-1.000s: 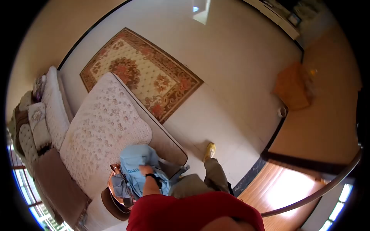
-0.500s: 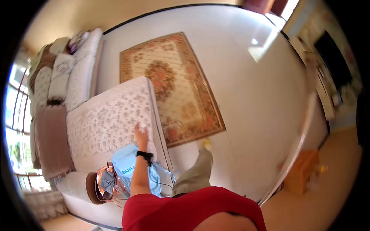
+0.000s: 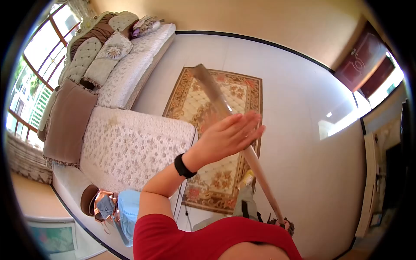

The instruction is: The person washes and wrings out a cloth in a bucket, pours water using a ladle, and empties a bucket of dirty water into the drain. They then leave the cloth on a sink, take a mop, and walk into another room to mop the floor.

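Observation:
My left hand [image 3: 234,134], with a black band at the wrist, is raised in front of me. Its fingers are stretched out and it grips nothing. Behind it, a long pale-brown pole [image 3: 264,186] slants from over the rug down to my body. I cannot tell whether hand and pole touch. At the pole's lower end, a small patch of my right hand [image 3: 284,224] shows, apparently closed around it; most of that hand is hidden. Something dark and shaggy [image 3: 290,227] shows beside it, too little visible to name.
A patterned rug [image 3: 216,175] lies on the pale floor. To the left stands a floral-covered sofa [image 3: 138,138] with cushions; a light-blue bag [image 3: 128,212] and a coppery bag [image 3: 99,203] rest at its near end. A red-brown door [image 3: 362,56] is at far right.
My left hand has risen from beside the blue bag on the sofa to in front of the pole. The pole has swung from the right to across the middle. My view has turned.

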The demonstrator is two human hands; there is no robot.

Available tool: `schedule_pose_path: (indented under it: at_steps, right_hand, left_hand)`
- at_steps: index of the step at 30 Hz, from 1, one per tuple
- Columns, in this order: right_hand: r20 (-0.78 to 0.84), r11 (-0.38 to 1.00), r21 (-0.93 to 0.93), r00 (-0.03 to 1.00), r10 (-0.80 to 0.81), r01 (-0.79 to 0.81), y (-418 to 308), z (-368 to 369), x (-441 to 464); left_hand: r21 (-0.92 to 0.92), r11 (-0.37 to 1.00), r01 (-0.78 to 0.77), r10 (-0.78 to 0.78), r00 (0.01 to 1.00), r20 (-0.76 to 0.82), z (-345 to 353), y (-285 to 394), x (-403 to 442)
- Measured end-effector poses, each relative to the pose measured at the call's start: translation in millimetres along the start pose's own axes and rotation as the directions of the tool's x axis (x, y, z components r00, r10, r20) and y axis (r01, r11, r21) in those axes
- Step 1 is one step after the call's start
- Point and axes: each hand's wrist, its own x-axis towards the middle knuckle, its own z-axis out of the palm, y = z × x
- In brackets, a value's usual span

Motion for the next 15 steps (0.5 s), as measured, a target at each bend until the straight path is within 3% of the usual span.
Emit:
schedule_pose_path:
  at_steps: [2, 3, 5, 6, 8, 10, 12, 15]
  right_hand:
    - [0.046, 0.988, -0.129, 0.996, -0.08, 0.085, -65.1, 46.8, 41.9]
    - [0.087, 0.993, -0.079, 0.993, -0.077, 0.084, -102.2, 68.8, 64.8]
    - [0.264, 0.96, 0.261, 0.964, 0.027, -0.098, -177.6, 122.8, 120.2]
    - [0.371, 0.877, 0.41, 0.924, 0.09, -0.249, -213.8, 151.4, 141.6]
    - [0.535, 0.702, 0.531, 0.83, 0.158, -0.475, -284.4, 205.6, 178.7]
    - [0.624, 0.562, 0.551, 0.752, 0.212, -0.617, -357.5, 256.8, 196.0]
    - [0.631, 0.493, 0.565, 0.732, 0.259, -0.662, -429.6, 307.4, 197.6]
    - [0.695, 0.626, 0.463, 0.695, 0.183, -0.628, -529.4, 382.6, 201.5]
  left_hand:
    - [0.01, 0.999, 0.05, -0.05, 0.999, 0.01, 43.0, -28.2, 10.6]
    - [0.01, 0.995, 0.099, -0.099, 0.995, 0.008, 60.9, -41.6, 18.1]
    - [0.08, 0.985, 0.151, -0.151, 0.988, -0.008, 85.3, -69.0, 35.9]
    - [0.124, 0.978, 0.169, -0.169, 0.986, -0.011, 94.0, -86.0, 42.0]
    - [0.198, 0.947, 0.252, -0.264, 0.964, 0.035, 112.5, -115.2, 49.0]
    - [0.275, 0.916, 0.291, -0.321, 0.944, 0.069, 127.0, -154.2, 50.4]
    - [0.358, 0.868, 0.344, -0.394, 0.916, 0.075, 146.4, -193.9, 46.8]
    - [0.472, 0.783, 0.404, -0.475, 0.88, 0.035, 186.3, -244.3, 37.8]
